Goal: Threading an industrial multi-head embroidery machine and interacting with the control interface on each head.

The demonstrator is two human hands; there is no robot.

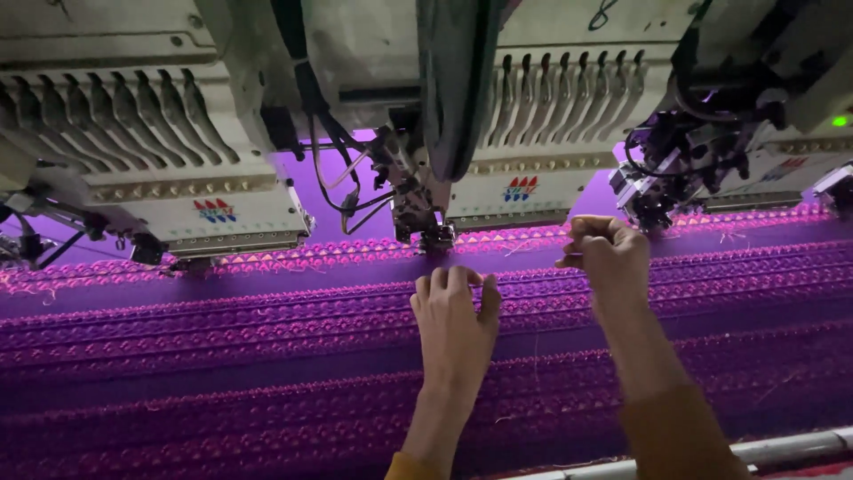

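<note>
From the head camera, the view looks down on a wide purple fabric [222,356] stretched flat under a row of embroidery machine heads [178,160]. It lies taut like this so the needles can stitch the pink bands [267,260] that run across it in parallel rows.

The left hand [455,324] rests on the fabric just below the needle area of the middle head [435,236]. Its fingers are curled and pinched together at the tips, probably around a loose thread, but the thread itself is too thin to see with certainty.

The right hand [609,253] is raised a little above the cloth, closed into a loose fist (as when one pulls a thread tight). What it holds, I cannot tell.

A metal rail [800,444] runs along the near edge at the lower right, where the fabric ends. A small green lamp [839,121] glows at the upper right.
</note>
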